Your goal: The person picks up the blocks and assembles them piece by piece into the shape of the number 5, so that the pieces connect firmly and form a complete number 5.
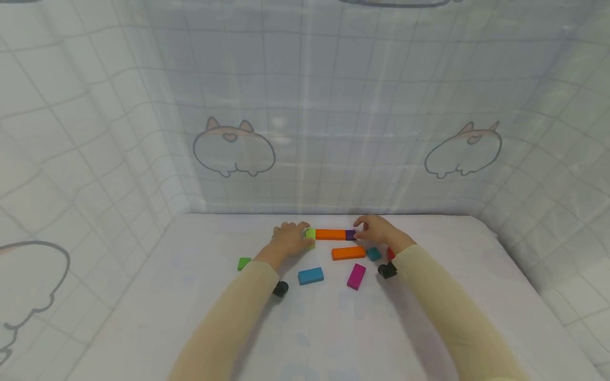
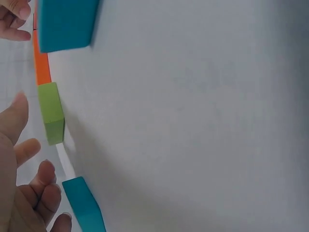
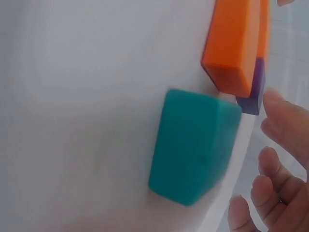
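Left hand: fingers loosely spread around the lime-green rectangular block, gripping nothing; fingers partly cover that block in the head view, while the left wrist view shows a gap. Right hand: loosely bent, thumb and forefinger parted, at the small dark-purple block; fingertip contact cannot be determined. A long orange block lies in line between these two. In the right wrist view, a nearer orange block, cut off at the top edge, partly hides the purple. A red block is mostly concealed by the right arm.
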`<action>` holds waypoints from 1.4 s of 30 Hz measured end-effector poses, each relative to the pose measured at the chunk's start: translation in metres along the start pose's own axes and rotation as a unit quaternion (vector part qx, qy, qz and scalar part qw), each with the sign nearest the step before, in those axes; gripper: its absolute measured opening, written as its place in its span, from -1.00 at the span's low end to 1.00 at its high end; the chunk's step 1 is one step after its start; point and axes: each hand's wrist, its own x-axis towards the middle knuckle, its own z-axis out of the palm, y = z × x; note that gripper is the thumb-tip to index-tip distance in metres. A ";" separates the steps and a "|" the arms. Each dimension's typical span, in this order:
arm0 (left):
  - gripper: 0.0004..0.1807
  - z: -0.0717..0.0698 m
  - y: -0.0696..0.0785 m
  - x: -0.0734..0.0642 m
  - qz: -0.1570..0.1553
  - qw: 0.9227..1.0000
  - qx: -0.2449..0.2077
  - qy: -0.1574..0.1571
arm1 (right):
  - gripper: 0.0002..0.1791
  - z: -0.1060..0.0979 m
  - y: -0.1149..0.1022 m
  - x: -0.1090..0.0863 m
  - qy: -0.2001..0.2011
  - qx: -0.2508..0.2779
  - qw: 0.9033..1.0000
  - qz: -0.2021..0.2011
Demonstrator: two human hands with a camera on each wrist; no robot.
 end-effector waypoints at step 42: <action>-0.30 -0.011 -0.062 -0.038 -0.044 0.998 -0.023 0.029 | -0.71 0.021 0.001 -0.044 -0.001 -0.019 0.998 -0.060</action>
